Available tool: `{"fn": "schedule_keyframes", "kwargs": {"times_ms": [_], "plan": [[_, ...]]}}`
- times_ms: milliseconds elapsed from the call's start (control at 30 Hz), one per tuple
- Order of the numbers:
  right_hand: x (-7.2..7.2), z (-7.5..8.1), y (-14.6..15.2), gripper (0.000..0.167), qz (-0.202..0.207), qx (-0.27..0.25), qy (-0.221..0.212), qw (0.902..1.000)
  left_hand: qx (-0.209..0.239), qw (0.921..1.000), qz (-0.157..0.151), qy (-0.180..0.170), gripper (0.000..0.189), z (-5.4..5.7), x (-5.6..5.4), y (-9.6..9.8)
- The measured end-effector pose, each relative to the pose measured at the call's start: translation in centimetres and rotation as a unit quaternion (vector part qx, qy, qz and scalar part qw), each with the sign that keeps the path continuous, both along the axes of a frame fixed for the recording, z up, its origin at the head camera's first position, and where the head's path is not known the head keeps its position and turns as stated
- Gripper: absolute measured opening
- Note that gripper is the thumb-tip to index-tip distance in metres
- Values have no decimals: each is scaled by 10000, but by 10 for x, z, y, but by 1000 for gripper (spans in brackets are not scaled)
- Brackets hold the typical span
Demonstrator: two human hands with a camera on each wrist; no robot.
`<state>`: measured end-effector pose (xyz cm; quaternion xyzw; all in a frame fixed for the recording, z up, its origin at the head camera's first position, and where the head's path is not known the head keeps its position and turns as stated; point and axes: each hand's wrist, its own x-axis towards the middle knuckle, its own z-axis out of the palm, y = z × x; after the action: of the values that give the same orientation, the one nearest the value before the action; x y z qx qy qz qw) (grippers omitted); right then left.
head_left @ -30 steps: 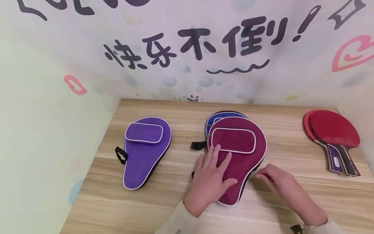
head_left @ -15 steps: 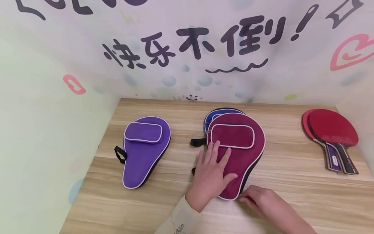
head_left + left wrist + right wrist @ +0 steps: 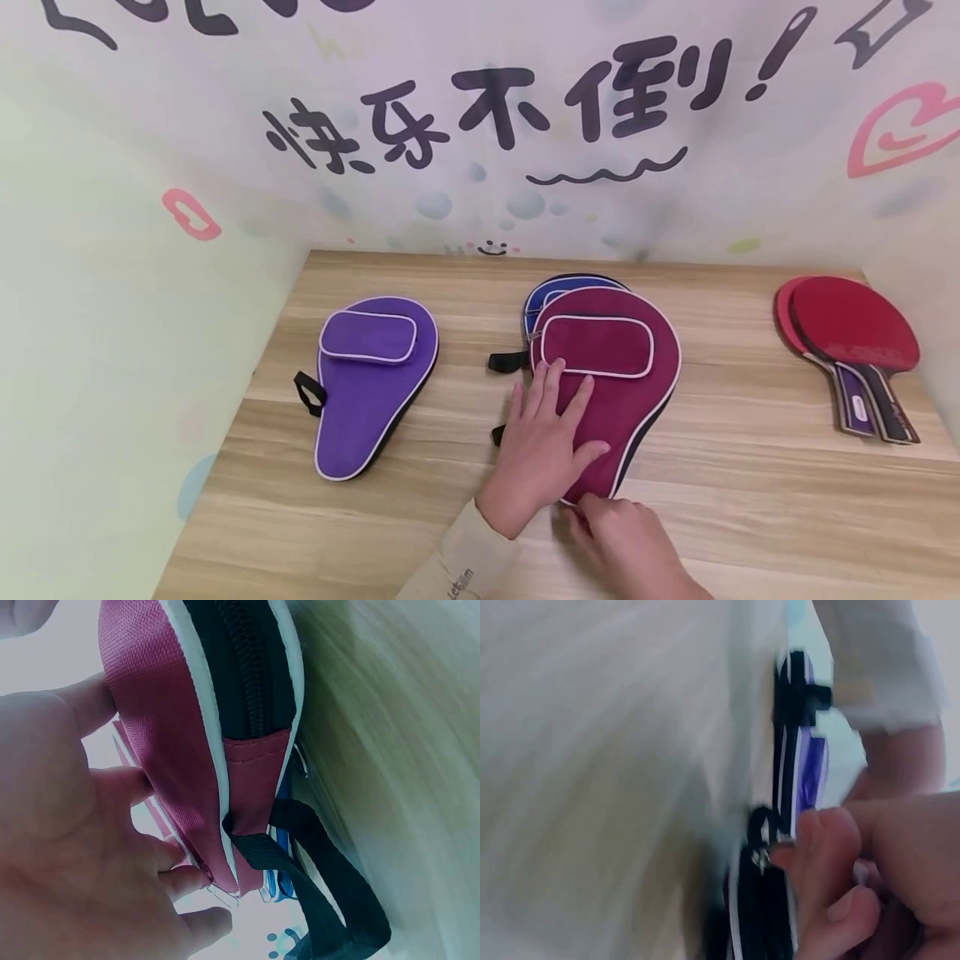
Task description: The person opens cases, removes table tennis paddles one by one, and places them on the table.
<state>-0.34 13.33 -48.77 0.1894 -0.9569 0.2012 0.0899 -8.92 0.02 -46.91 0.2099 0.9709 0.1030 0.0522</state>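
L hand [image 3: 543, 454] splayed on maroon case [image 3: 624, 402], R hand [image 3: 628, 537] pinching zip [image 3: 781, 844]

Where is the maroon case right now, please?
In the head view, the maroon case lies right of centre, partly covering the blue case; the left hand rests on it and the right hand is at its narrow near end.

On the tabletop [image 3: 453, 400], a rear bat case [image 3: 541, 295] is overlapped by a front bat case [image 3: 622, 396]. A third bat case [image 3: 371, 387] is placed to their left, stacked table-tennis bats [image 3: 855, 325] to their right.
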Motion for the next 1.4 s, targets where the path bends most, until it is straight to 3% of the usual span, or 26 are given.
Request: {"fn": "schedule_keyframes", "kwargs": {"times_ms": [300, 500, 700, 800, 933, 1067, 1200, 1400], "plan": [[1, -5, -32, 23, -338, 366, -14, 9988, 51, 10000, -70, -22, 74, 1, -1, -1], [1, 0, -31, 16, -264, 345, -405, 9982, 11, 10000, -28, -85, 75, 0, -1, -2], [-9, 20, -12, 7, 177, -407, -1095, 9930, 55, 9999, -6, -103, 74, 0, -3, -4], [-18, 33, 10, 9, 181, -830, -1065, 9907, 25, 10000, -36, -61, 75, 0, -3, -3], [-34, 50, 44, 9, -425, -1223, -977, 9868, -30, 10000, -57, -66, 75, 2, -3, -1], [-50, 57, 74, 11, -1248, -1424, -1133, 9754, -31, 9999, -40, -120, 76, 3, -2, 0], [-63, 51, 89, 29, -1612, -1563, -1303, 9657, -83, 9999, 16, -93, 80, 2, -1, 3], [-81, 31, 90, 57, -1732, -2013, -2113, 9406, 118, 9994, 311, -13, 106, -4, 4, 12]]}}
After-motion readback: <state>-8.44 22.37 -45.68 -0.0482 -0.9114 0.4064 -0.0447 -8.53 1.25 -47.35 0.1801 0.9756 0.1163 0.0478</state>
